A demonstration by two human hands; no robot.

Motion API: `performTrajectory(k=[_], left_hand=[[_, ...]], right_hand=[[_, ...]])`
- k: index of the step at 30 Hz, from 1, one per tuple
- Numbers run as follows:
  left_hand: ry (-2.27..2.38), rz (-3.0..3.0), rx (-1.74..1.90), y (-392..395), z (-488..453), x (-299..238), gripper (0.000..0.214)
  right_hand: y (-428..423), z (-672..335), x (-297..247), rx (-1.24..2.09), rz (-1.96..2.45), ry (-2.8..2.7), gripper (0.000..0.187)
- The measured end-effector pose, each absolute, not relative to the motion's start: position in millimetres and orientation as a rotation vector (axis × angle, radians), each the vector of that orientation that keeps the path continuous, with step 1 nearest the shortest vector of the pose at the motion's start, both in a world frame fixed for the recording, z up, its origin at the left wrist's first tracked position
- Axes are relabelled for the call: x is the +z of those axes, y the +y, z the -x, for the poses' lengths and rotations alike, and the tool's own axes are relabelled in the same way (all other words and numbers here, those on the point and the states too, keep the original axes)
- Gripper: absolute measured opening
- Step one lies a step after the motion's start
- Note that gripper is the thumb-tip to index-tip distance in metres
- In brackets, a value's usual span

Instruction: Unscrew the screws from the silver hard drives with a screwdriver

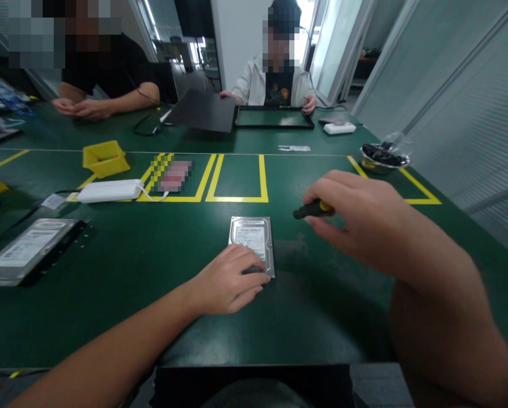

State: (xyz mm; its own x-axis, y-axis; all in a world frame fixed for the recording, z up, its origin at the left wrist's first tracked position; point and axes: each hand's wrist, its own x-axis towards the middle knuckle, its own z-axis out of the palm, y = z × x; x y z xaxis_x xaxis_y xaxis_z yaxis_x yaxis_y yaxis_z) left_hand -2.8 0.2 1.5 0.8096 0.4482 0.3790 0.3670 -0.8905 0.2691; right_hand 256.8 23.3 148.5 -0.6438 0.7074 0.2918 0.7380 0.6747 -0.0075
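A small silver hard drive (pixel 254 229) with a white label lies flat on the green table (pixel 152 323). My left hand (pixel 232 277) rests over its near end, with bent fingers gripping it at the lower edge. To the right and above the table, my right hand (pixel 356 215) is closed on what looks like a screwdriver (pixel 311 210). Its dark handle with a yellow part sticks out to the left between thumb and fingers. Most of that tool is hidden inside the hand.
At left lies a larger hard drive (pixel 33 249), with tiny bits like screws beside it. Behind are a white power bank (pixel 109 191), a yellow bin (pixel 105 158) and a metal bowl (pixel 381 161) of dark parts. Across the table, one person handles a black panel (pixel 207 110); another sits left.
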Motion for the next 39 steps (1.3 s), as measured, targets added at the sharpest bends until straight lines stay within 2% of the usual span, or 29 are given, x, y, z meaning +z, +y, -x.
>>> performTrajectory(k=[6,11,23,28,39], left_hand=[[0.663,-2.779,0.631,-1.4,2.8,3.8,0.009],[0.686,-2.740,0.659,-1.1,3.3,7.9,0.008],[0.698,-2.711,0.725,-2.0,3.9,8.3,0.007],[0.696,-2.705,0.759,-2.0,4.8,7.8,0.007],[0.711,-2.715,0.817,-2.4,6.4,9.5,0.007]], right_hand=[[41.8,-227.2,124.1,-0.323,1.557,-2.564,0.011],[60.7,-213.4,94.1,-0.397,1.726,-2.488,0.017],[82.7,-213.3,33.9,-0.078,1.823,-2.471,0.027],[88.0,-214.5,25.4,0.001,1.809,-2.480,0.030],[87.6,-213.9,22.6,0.099,1.772,-2.526,0.024]])
